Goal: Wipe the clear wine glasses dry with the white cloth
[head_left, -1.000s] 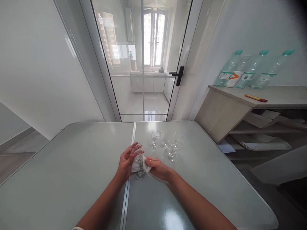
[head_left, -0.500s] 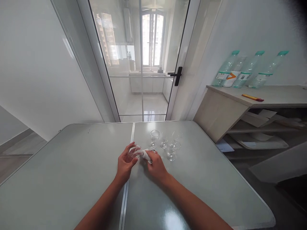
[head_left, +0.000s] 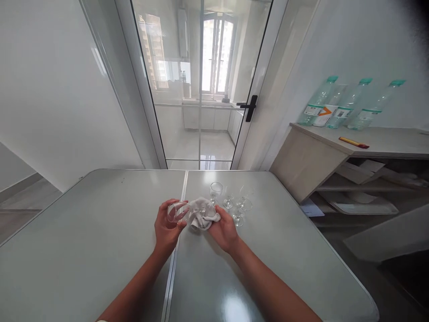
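Note:
My left hand wraps round the bowl of a clear wine glass, which lies tilted on its side with its stem toward the right. My right hand holds a crumpled white cloth, spread out beside the stem and foot of that glass. Just beyond and to the right of the cloth stand several other small stemmed glasses, among them a wine glass at the back and a smaller glass nearer my right wrist.
The pale table has a metal seam down its middle. Behind it is a glazed door with a black handle. At the right, a wooden shelf unit carries several plastic bottles and a yellow-red stick.
The cloth, bunched in my right fist before, is now opened out around the glass's stem end. My left hand with the glass has shifted slightly left. The view has tilted a little.

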Available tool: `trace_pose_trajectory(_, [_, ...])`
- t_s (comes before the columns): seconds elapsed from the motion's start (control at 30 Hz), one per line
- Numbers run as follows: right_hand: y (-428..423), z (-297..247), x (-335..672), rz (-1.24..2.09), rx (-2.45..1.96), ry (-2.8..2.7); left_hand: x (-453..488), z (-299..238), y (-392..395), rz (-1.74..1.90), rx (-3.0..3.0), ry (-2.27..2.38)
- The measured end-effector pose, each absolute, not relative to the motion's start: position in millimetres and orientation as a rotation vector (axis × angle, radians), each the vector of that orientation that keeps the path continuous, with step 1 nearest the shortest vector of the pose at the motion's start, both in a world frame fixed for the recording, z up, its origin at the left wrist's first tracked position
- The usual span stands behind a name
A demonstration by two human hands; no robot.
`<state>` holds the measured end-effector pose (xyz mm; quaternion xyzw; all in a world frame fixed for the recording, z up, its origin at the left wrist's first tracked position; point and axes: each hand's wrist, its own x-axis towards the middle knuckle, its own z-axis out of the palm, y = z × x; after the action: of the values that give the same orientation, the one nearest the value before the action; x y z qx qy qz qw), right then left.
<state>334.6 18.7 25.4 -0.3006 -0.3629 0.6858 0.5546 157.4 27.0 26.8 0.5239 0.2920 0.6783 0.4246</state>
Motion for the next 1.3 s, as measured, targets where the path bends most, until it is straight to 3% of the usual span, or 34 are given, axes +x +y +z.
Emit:
trace_pose_trajectory(0.27, [29, -2, 340, 1.267, -1.046, -1.098, 161, 7, 22, 1.635, 1.637, 0.644])
trace_pose_trajectory(0.47, [17, 11, 339, 0.732, -1.155, -1.417, 167, 3, 18, 1.665, 1.567, 0.728])
trace_pose_trajectory(0.63, [13, 31, 342, 0.820, -0.827, -1.952, 160, 8, 21, 1.636, 1.537, 0.765])
trace_pose_trajectory(0.83, [25, 16, 356, 0.663, -1.034, -2.169, 158, 7, 22, 1.521, 1.562, 0.726])
trace_pose_trajectory(1.13, [10, 13, 338, 0.073, -1.282, -1.898, 163, 6, 23, 1.640, 1.570, 0.831])
trace_pose_trajectory(1.23, [2, 21, 338, 0.156, -1.214, -1.903, 160, 6, 28, 1.744, 1.565, 0.937])
trace_pose_trajectory(1.3, [0, 24, 341, 0.517, -1.001, -2.097, 159, 5, 31, 1.713, 1.543, 1.007])
